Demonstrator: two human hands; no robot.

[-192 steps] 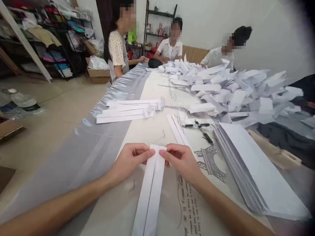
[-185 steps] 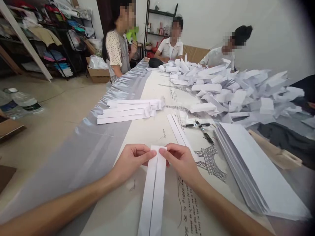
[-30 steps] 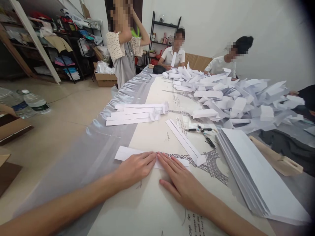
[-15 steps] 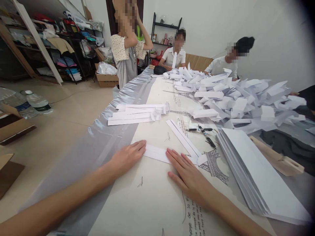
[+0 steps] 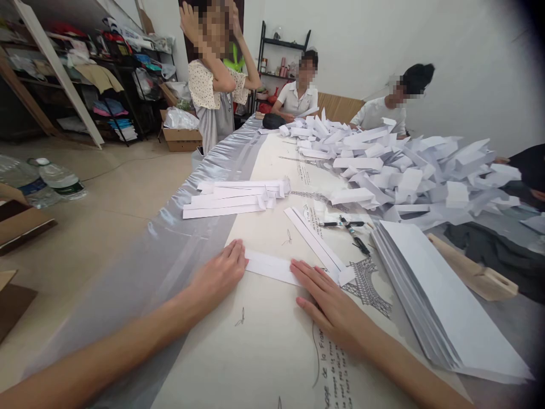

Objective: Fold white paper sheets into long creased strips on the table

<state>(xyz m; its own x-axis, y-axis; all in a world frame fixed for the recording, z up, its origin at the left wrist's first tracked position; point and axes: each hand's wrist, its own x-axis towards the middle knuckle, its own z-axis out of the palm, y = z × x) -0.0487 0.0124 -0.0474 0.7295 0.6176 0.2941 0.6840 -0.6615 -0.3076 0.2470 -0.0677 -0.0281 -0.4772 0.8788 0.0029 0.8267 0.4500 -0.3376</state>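
A folded white paper strip point(image 5: 272, 267) lies crosswise on the printed table cover point(image 5: 264, 352) in front of me. My left hand point(image 5: 219, 274) lies flat with fingers stretched out, pressing on the strip's left end. My right hand point(image 5: 327, 301) is also flat and open, its fingertips on the strip's right part. Another folded strip point(image 5: 317, 244) lies diagonally just beyond, touching the pressed strip's right end.
A stack of flat white sheets point(image 5: 443, 295) sits at my right. A small pile of folded strips point(image 5: 234, 196) lies ahead left, a big heap of folded paper point(image 5: 404, 165) ahead right. Black pens point(image 5: 347, 226) lie between. Three people are at the far end.
Earlier I held a long folded strip upright-lengthwise between pinched fingers; now it lies crosswise, and my flat hands have slid apart along it from the middle toward its ends.
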